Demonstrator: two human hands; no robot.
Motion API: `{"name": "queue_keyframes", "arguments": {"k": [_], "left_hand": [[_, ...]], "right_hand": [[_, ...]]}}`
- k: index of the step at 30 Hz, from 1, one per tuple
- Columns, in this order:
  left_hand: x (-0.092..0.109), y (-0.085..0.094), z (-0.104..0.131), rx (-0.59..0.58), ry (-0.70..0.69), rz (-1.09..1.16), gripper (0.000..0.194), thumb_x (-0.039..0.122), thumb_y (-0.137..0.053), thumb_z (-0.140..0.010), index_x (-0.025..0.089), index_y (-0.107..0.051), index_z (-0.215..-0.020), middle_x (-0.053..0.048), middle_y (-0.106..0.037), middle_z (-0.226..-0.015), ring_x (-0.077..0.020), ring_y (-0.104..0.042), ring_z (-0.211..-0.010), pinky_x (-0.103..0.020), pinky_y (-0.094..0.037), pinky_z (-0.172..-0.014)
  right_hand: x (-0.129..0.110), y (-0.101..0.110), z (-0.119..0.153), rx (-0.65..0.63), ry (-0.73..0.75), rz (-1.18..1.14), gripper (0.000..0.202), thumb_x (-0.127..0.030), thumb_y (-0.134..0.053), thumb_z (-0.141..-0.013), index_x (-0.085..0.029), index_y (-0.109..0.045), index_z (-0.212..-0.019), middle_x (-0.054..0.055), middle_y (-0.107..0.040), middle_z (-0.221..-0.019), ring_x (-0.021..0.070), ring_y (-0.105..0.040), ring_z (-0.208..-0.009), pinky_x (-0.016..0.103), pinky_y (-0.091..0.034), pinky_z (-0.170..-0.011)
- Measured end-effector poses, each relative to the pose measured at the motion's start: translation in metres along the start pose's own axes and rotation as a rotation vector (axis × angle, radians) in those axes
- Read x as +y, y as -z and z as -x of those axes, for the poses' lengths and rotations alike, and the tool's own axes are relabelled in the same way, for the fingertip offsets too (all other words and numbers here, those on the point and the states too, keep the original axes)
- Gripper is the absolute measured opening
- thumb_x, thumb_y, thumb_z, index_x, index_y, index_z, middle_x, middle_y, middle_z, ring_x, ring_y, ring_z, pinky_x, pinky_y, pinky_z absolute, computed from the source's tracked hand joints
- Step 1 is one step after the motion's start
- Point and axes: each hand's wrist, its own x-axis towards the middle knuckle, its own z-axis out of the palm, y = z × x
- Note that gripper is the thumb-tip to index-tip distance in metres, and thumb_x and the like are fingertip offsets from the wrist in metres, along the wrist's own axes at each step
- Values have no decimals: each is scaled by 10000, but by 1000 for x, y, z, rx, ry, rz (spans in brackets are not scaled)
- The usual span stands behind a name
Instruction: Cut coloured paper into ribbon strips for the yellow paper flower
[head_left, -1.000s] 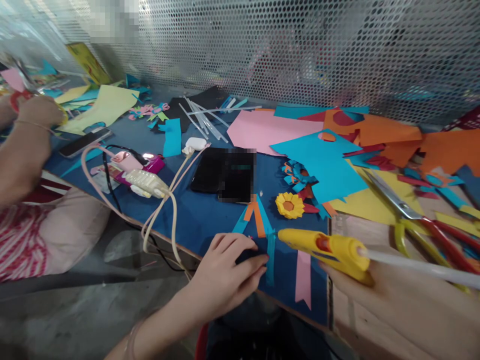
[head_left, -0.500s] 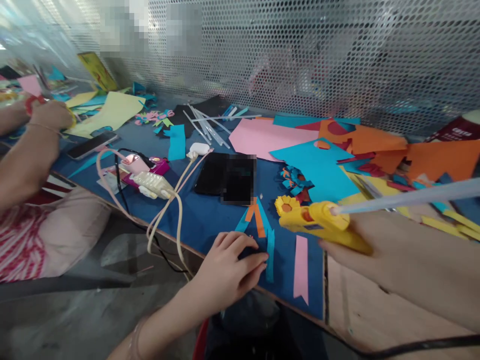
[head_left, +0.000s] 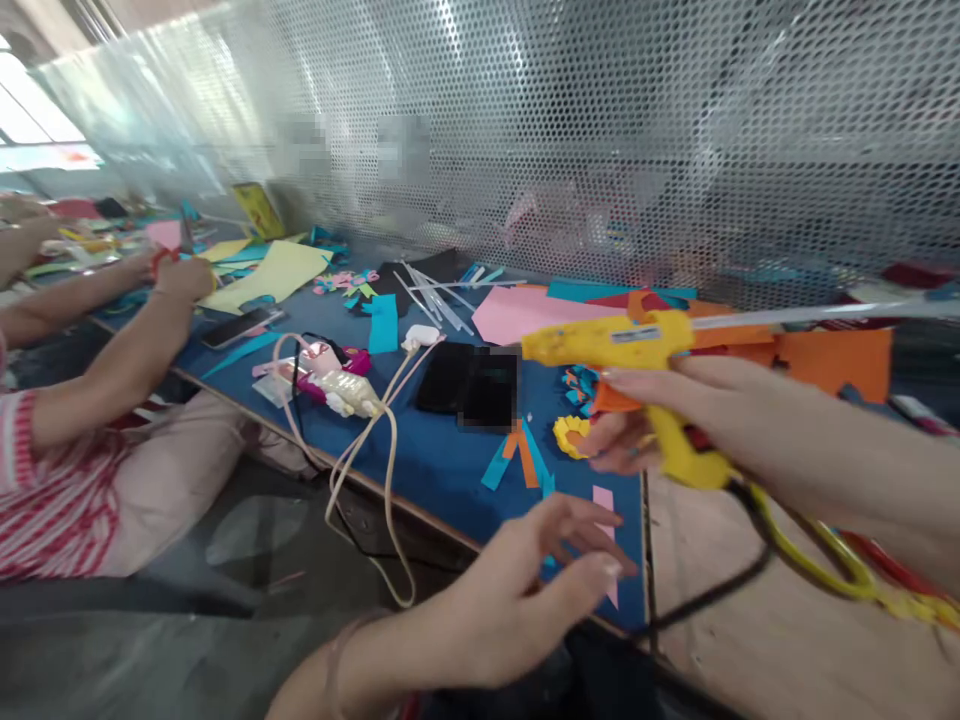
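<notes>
A yellow hot glue gun (head_left: 645, 338) is in my right hand (head_left: 720, 400), raised over the table with its nozzle pointing left. A long clear glue stick (head_left: 795, 317) juts from its back end. My left hand (head_left: 525, 600) hovers at the table's front edge, fingers apart, over a pink paper strip (head_left: 603, 497) with a notched end; whether they touch it I cannot tell. Blue and orange paper strips (head_left: 529, 468) joined in a fan lie just beyond that hand, which partly covers a blue strip. A yellow paper flower (head_left: 568, 436) with an orange centre sits below the gun.
Two dark phones (head_left: 444, 378) lie mid-table, beside a power strip (head_left: 341, 388) with looping cables. Behind are glue sticks (head_left: 439, 300), pink card (head_left: 502, 312) and orange paper (head_left: 840, 360). Yellow-handled scissors (head_left: 817, 550) lie right. A co-worker's hands (head_left: 180, 278) hold red-handled scissors at left.
My right hand has lifted and turned the glue gun, its nozzle now further left. My left hand has left the blue strip and moved right, fingers spreading. The view has shifted.
</notes>
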Motion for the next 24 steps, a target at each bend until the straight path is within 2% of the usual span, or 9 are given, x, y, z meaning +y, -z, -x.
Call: {"name": "queue_keyframes", "arguments": {"k": [1,3,5,8,12,15,18,21,24], "left_hand": [[5,-10,-3,-45,1,124,399,453,-481,-909,183,-468,-1202,-99,-640,-999,-176,-616,-929,-322,-486,-814],[11,-23,-10,-74,14,292,387,501,-462,-903,169,-459,-1102,-73,-625,-869,-156,-622,-819,-298,-481,-747],[16,-26,-18,12,23,313,356,525,-440,-904,171,-457,-934,-14,-560,-707,-108,-563,-645,-248,-448,-635],[25,-11,-27,200,67,274,407,568,-442,-885,180,-404,-764,52,-429,-561,-48,-363,-462,-182,-309,-457],[34,27,-37,251,108,329,442,628,-453,-848,195,-392,-781,88,-351,-476,-36,-242,-376,-164,-167,-376],[38,53,-47,366,80,303,453,656,-469,-822,206,-426,-848,64,-442,-530,-37,-300,-359,-155,-190,-359],[42,84,-58,522,-8,235,409,602,-514,-830,200,-450,-870,37,-498,-591,-39,-355,-367,-147,-190,-346],[48,131,-69,602,32,187,374,531,-498,-874,169,-463,-791,44,-456,-575,-18,-285,-350,-146,-151,-337],[55,185,-78,702,90,-1,425,529,-419,-915,145,-475,-742,35,-458,-545,-27,-301,-365,-141,-164,-340]], "right_hand": [[-4,-14,-3,-68,-155,-156,361,-493,-512,-875,-195,-700,-798,86,-726,-741,205,-687,-641,370,-558,-563],[-12,-40,-9,-122,-241,-265,332,-491,-536,-867,-189,-658,-806,99,-732,-812,224,-694,-747,362,-561,-621],[-20,-59,-17,-144,-238,-358,319,-483,-517,-880,-189,-628,-827,98,-729,-832,222,-689,-767,334,-549,-604],[-29,-75,-34,-151,-194,-501,218,-365,-482,-916,-180,-590,-877,90,-721,-848,187,-678,-795,297,-537,-654],[-36,-88,-68,-204,-22,-440,296,-404,-433,-931,-158,-571,-840,104,-695,-808,164,-629,-708,291,-508,-638],[-41,-99,-97,-189,10,-348,403,-487,-380,-931,-153,-570,-809,96,-668,-796,152,-571,-632,277,-450,-531],[-46,-104,-115,-209,73,-247,460,-496,-287,-953,-155,-565,-816,65,-638,-778,135,-565,-643,264,-443,-575],[-39,-94,-107,-228,59,-167,473,-460,-282,-961,-141,-578,-777,74,-626,-738,147,-571,-644,287,-437,-619],[-11,-77,-63,-160,134,-40,314,-370,-441,-926,-145,-595,-770,75,-630,-766,164,-559,-709,310,-414,-698]]}}
